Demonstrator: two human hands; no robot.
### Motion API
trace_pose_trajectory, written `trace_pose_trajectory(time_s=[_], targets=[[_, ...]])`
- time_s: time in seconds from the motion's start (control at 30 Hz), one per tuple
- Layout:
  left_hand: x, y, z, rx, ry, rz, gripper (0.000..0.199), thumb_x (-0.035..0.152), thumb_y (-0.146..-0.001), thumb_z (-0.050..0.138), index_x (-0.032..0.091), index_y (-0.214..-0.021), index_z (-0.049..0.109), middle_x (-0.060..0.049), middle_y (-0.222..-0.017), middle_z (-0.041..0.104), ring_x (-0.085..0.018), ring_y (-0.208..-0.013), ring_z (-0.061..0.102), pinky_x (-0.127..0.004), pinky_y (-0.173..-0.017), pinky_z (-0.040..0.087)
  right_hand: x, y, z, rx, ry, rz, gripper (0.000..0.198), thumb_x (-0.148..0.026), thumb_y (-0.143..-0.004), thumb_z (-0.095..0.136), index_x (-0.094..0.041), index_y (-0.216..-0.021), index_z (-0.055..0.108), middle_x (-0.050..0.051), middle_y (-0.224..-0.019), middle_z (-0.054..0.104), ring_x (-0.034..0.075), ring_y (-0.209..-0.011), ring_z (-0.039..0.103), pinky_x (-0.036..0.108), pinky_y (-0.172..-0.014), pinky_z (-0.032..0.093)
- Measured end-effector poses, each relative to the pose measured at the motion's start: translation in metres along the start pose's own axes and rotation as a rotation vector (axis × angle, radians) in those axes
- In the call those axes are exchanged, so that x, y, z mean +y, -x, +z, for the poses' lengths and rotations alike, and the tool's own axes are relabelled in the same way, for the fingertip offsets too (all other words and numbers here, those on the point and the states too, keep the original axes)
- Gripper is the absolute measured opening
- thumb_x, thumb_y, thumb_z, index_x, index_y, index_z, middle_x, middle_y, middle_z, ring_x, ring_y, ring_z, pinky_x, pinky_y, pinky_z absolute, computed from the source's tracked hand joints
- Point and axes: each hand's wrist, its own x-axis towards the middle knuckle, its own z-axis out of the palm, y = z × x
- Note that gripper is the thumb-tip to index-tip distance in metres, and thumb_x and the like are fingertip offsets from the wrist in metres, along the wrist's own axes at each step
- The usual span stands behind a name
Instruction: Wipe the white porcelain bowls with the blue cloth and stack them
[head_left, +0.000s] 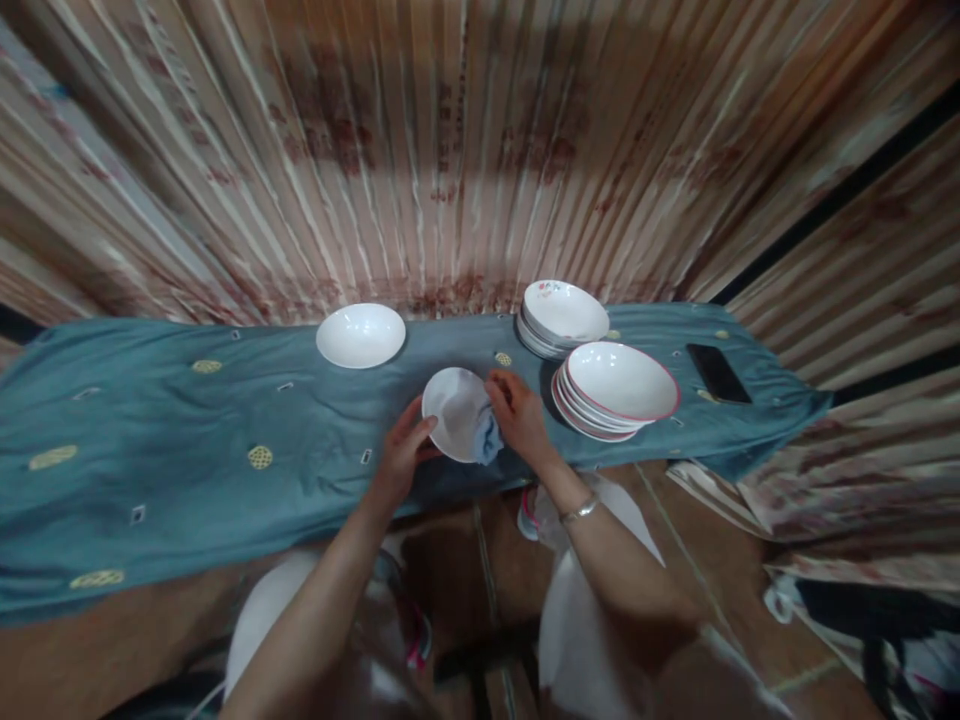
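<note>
A white bowl (452,408) is tilted toward me above the front part of the table. My left hand (409,447) grips its left rim, with the thumb over the edge and the fingers underneath. At the bowl's right side, my right hand (517,412) is closed on a light blue cloth (487,437), which lies over the rim and hangs below it. Part of the cloth is hidden under the fingers. Behind and to the left, a single white dish (361,336) rests on the tablecloth.
A stack of white bowls with red rims (619,385) stands to the right. Behind it is another stack of flower-patterned bowls (564,315). A black phone (718,374) lies farther right on the blue tablecloth (187,450). Pleated curtains (442,150) hang behind the table.
</note>
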Motion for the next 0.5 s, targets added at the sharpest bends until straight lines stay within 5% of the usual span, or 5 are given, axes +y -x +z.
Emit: trace_pose_trajectory(time_s=[0.17,0.3,0.5], targets=[[-0.003,-0.006,-0.004,-0.023,0.025,-0.017,0.043,0.025,-0.072,0.071,0.019,-0.114,0.068,-0.005,-0.092,0.074,-0.022,-0.075,0.07,-0.032,-0.064,0.06,0.005,-0.006,-0.005,0.019,0.064,-0.148,0.038,-0.031,-0.098,0.038,-0.015,-0.127,0.056,0.015,-0.134,0.058,0.023,-0.129,0.05,0.041,-0.108,0.04],[-0.002,-0.009,-0.008,-0.049,0.018,-0.036,0.042,0.03,-0.074,0.07,0.018,-0.115,0.067,-0.007,-0.093,0.074,-0.022,-0.073,0.07,-0.03,-0.058,0.059,0.007,0.004,-0.02,0.016,0.025,-0.155,0.034,-0.031,-0.097,0.042,-0.016,-0.12,0.061,0.014,-0.121,0.066,0.022,-0.116,0.059,0.038,-0.1,0.047],[-0.002,-0.007,-0.004,-0.035,0.025,-0.037,0.04,0.028,-0.077,0.071,0.019,-0.116,0.068,-0.008,-0.101,0.074,-0.025,-0.087,0.07,-0.033,-0.068,0.061,-0.007,0.029,-0.014,-0.411,0.098,-0.292,0.035,-0.025,-0.095,0.051,-0.019,-0.128,0.059,0.012,-0.13,0.061,0.021,-0.12,0.057,0.036,-0.103,0.045]])
